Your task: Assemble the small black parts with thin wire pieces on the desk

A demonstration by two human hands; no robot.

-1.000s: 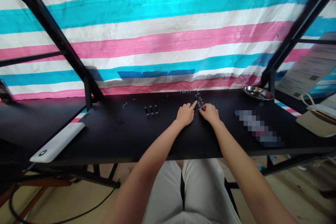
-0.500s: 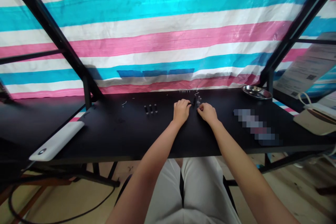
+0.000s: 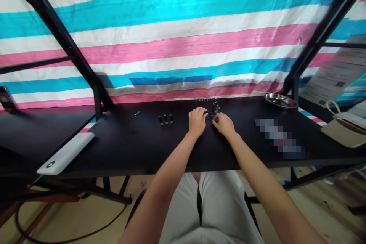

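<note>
My left hand [image 3: 197,121] is closed, its thumb and fingertips pinching a small dark rod-like piece [image 3: 209,113] that points to the right. Close beside it, my right hand [image 3: 224,124] is closed too, fingertips curled together near the rod's end; what they hold is hidden. Just behind the right fingers stand small greyish, partly clear pieces [image 3: 217,108]. Three short black cylinders with pale ends [image 3: 165,119] lie in a row left of my hands. Along the table's back edge runs a row of several tiny metallic pieces [image 3: 202,100].
The black table [image 3: 137,148] carries a white oblong device [image 3: 67,153] at left and a shiny metal dish [image 3: 280,100] at back right. A blurred-out strip [image 3: 280,138] lies to the right, a beige bag [image 3: 343,131] beyond. White scraps [image 3: 137,113] lie about.
My right hand has shifted slightly left, closer to the left hand. The dark piece in my left fingers now reaches out toward the right fingertips. The view has turned slightly.
</note>
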